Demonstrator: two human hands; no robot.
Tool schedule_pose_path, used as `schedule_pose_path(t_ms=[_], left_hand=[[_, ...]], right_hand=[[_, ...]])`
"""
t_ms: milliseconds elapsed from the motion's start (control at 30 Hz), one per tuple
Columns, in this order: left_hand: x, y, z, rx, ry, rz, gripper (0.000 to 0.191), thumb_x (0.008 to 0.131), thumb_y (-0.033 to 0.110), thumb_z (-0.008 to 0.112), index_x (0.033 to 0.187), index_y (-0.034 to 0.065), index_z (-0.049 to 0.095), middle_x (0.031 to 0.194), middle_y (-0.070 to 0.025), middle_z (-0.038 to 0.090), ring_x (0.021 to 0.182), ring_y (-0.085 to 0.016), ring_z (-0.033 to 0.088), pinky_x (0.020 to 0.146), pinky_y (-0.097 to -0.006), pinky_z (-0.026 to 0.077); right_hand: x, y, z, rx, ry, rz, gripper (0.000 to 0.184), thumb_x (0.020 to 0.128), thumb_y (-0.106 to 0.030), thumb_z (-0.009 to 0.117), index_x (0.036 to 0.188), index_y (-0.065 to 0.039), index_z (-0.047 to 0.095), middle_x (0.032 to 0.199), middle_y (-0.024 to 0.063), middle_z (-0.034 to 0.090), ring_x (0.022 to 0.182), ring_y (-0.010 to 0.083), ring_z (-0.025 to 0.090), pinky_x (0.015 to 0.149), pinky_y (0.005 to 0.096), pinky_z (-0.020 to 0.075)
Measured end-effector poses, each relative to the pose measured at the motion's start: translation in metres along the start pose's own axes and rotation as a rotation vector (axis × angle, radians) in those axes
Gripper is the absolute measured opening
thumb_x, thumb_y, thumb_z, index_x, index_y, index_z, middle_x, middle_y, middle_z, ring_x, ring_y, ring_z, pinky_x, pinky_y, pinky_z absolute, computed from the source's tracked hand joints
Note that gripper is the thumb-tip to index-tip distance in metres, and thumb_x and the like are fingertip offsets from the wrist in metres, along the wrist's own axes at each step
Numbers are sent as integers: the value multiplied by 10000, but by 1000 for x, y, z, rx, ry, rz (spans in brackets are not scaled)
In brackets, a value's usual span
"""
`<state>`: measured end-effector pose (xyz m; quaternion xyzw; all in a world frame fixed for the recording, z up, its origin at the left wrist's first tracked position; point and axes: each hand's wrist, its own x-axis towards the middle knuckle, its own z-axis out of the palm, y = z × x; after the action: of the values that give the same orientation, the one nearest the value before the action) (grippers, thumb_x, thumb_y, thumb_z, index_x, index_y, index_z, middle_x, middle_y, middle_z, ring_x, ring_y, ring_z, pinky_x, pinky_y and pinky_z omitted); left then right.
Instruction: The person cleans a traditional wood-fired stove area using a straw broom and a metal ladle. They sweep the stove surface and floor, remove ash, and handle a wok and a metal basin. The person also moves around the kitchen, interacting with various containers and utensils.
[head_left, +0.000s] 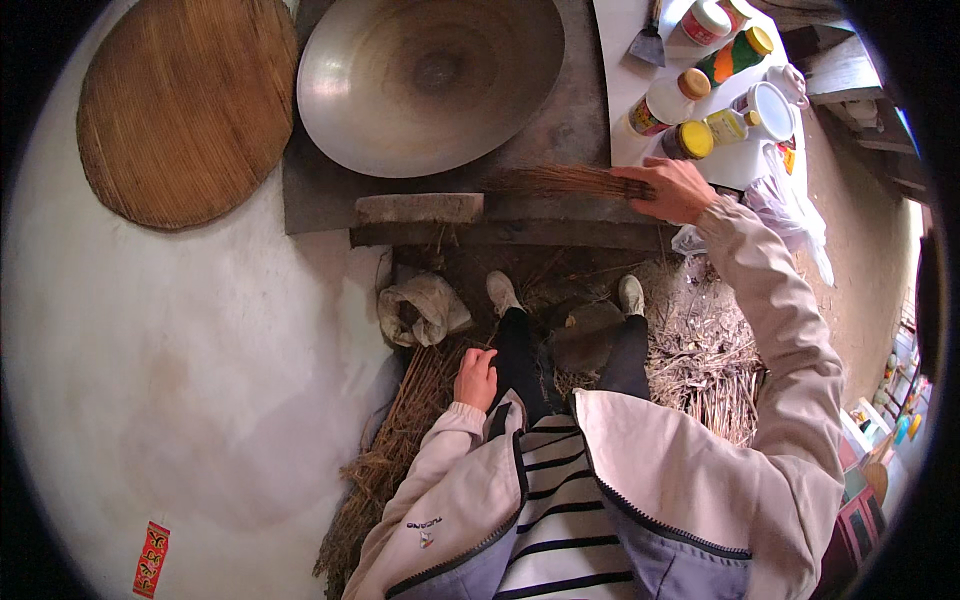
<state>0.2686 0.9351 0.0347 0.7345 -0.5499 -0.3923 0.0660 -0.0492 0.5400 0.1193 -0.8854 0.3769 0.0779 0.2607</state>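
Observation:
My right hand (670, 190) grips the bound end of a twig brush (555, 181). Its bristles point left, over the dark front ledge of the stove top (577, 97). Beyond the brush sits a large metal wok (435, 82), set into the stove, with nothing in it but a brownish stain at its centre. Low beside my thigh hangs my left hand (476, 379), its fingers loosely curled and partly turned from view. It appears to hold nothing.
A round wooden lid (187, 112) leans at the left wall. On the white counter (626, 154) stand several jars (667, 105), with a metal spatula (648, 46) behind. A brick-like block (420, 208) rests on the ledge. Below are a sack (421, 309), bundled brushwood (405, 427) and straw (705, 352).

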Motion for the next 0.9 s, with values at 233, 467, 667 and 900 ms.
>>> schedule_pose_path(t_ms=[233, 467, 667, 900], left_hand=[[-2, 11, 18, 25, -14, -7, 326, 857, 58, 631, 1182, 75, 609, 1115, -126, 533, 1067, -323, 554, 896, -416, 487], [-46, 40, 55, -146, 127, -229, 305, 877, 59, 599, 1182, 61, 616, 1128, -150, 547, 1015, -341, 581, 883, -405, 485], [-104, 68, 111, -257, 409, -398, 283, 859, 37, 624, 1140, 57, 650, 1051, -126, 578, 792, -271, 607, 740, -372, 517], [-119, 52, 98, -228, 299, -408, 303, 854, 40, 636, 1155, 69, 651, 1071, -120, 578, 776, -251, 602, 739, -364, 517]], right_hand=[[-4, -2, 7, 77, 132, -14, 581, 764, -251, 697, 1330, -221, 570, 936, 159, 665, 792, 352, 664, 677, 438, 545], [-42, 24, 48, 118, 90, 39, 549, 803, -311, 675, 1335, -245, 556, 944, 171, 672, 877, 358, 665, 742, 469, 540], [-70, 0, 102, 215, 195, 54, 537, 800, -296, 679, 1320, -237, 556, 894, 200, 661, 811, 381, 670, 702, 467, 550], [-151, -49, 142, 421, 183, 190, 572, 815, -301, 696, 1360, -236, 537, 933, 193, 650, 856, 383, 661, 745, 471, 532]])
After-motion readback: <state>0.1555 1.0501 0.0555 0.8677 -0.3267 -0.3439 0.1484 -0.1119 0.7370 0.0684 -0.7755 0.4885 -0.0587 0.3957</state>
